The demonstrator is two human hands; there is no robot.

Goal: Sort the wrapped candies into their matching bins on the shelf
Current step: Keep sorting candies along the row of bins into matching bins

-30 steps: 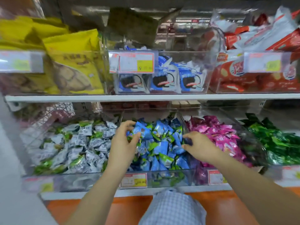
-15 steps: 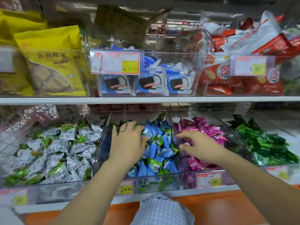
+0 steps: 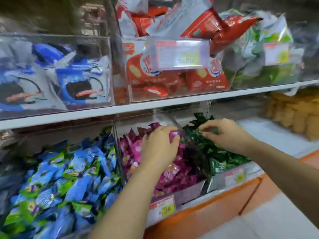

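Head view: left hand (image 3: 158, 149) grips a crinkly pink candy (image 3: 173, 135), right hand (image 3: 227, 137) fingers (image 3: 210, 123) pinching glossy green candy (image 3: 208, 130).

— Where's the camera sitting?
— On my head, facing forward and down at the candy bins (image 3: 191, 188), close up and tilted.
— Any of you in view?
— My left hand (image 3: 160, 149) and right hand (image 3: 226, 135), reaching in from below.

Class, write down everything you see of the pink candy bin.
The pink candy bin is a clear plastic box on the lower shelf, between the blue candies and green candies, heaped with shiny pink candies. A price tag with a yellow patch sits at its front. The left hand curls over the candies.
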